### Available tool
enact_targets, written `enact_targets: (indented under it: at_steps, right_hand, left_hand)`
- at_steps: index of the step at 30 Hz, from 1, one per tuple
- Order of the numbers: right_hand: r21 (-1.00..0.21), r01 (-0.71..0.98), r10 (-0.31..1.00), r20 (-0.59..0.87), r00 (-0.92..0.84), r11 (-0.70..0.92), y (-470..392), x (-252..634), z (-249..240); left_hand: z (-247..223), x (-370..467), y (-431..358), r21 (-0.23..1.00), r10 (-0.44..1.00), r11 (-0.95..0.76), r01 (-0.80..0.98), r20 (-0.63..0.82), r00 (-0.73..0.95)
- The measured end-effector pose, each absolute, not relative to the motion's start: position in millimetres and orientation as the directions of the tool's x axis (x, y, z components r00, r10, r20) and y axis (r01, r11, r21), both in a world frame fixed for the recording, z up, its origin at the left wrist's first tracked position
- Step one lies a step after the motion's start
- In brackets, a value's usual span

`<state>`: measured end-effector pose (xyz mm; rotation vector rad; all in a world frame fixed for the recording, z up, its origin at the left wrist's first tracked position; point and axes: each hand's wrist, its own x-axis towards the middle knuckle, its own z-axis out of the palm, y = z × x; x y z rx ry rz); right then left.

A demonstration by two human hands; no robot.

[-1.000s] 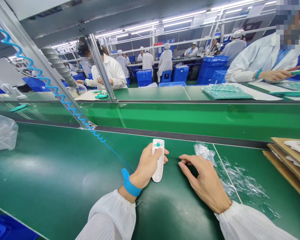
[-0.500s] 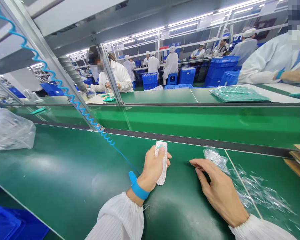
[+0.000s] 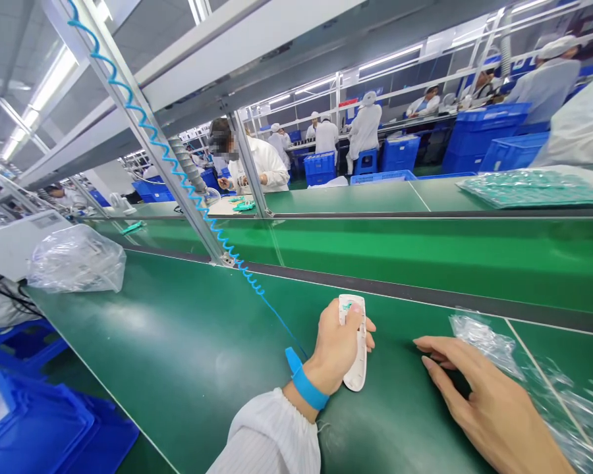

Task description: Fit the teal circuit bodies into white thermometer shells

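Gripping a slim white device (image 3: 356,345), the left hand (image 3: 337,345) lies on the green table (image 3: 188,349), its fingers curled around the casing and the thumb pressed on the upper end, where a small teal part shows. The device points away from the person, its far end just short of the dark strip that edges the conveyor belt (image 3: 425,253). A blue wrist strap (image 3: 304,385) circles the left wrist above a white striped sleeve (image 3: 271,438), and a coiled blue cord (image 3: 188,191) runs from it across the table and up a slanted metal post (image 3: 143,138). The right hand (image 3: 484,398) rests flat on the table just to the right of the device, apart from it, fingers loosely spread and holding nothing; its fingertips point toward the device. Crumpled clear plastic wrap (image 3: 479,336) lies just beyond and to the right of that hand. Farther left on the table sits a clear plastic bag (image 3: 76,260), and blue crates (image 3: 39,428) stand below the table's near edge. Across the belt, a second table carries a sheet of teal parts (image 3: 528,187), and a person in a white coat (image 3: 261,164) works there, with more people and stacked blue bins (image 3: 400,151) behind.
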<state>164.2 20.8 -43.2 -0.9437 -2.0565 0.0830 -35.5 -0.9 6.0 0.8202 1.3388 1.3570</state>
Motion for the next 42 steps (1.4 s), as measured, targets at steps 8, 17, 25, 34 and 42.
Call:
enact_targets:
  at_steps: [8,17,25,34,42]
  right_hand:
    - [-0.343,0.617,0.650,0.658,-0.380,0.708,19.5,164.2,-39.1]
    - [-0.383,0.593,0.660,0.657,-0.364,0.708,20.0,164.1,-42.8]
    - [-0.495,0.574,0.743,0.566,-0.357,0.652,14.5,162.7,-36.5]
    - [-0.541,0.557,0.769,0.530,-0.356,0.630,13.6,163.1,-35.9]
    - [-0.546,0.557,0.774,0.521,-0.360,0.626,12.7,163.4,-35.1]
  left_hand:
    - [8.5,-35.8,-1.1,0.977,0.937,0.123,-0.172,-0.172,-0.303]
    - [10.2,-33.9,-3.1,0.993,0.956,0.062,-0.103,-0.088,-0.279]
    - [12.7,-33.7,-5.9,0.999,0.979,0.031,0.024,-0.026,-0.204]
    - [10.9,-33.1,-4.9,0.997,0.982,0.070,0.024,-0.064,-0.177]
    - [10.7,-33.2,-4.9,0.997,0.981,0.066,0.031,-0.059,-0.185]
